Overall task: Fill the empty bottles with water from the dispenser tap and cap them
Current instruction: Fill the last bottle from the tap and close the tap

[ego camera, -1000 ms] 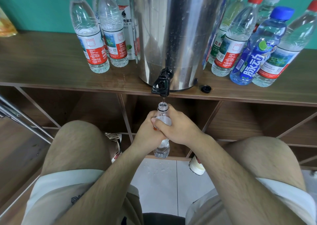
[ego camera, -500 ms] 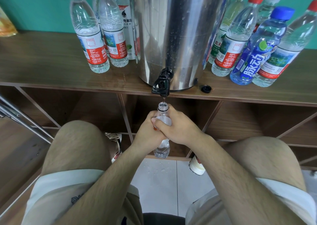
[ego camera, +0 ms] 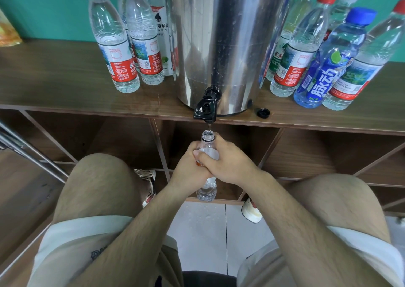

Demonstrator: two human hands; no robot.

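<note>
Across the upper half of the frame runs a wooden shelf (ego camera: 65,85), and at its centre stands the steel dispenser (ego camera: 225,45). To the upper left, the left bottles (ego camera: 114,45) stand capped. The front one shows a water line near its shoulder, so I judge these filled. To the upper right, the right bottles (ego camera: 306,45) form a bigger capped group, and I cannot tell how full they are.

At centre frame, below the shelf edge, the left hand (ego camera: 188,168) and right hand (ego camera: 228,161) both wrap round one open bottle (ego camera: 207,190). They hold it upright with its mouth just under the black tap (ego camera: 206,108), and a thin stream runs from tap to mouth. The hands hide the water level. A loose black cap (ego camera: 263,112) lies on the shelf just right of the dispenser's base and is probably this bottle's.

Filling is under way. This bottle has yet to be topped up and capped, and any empties come after it.
</note>
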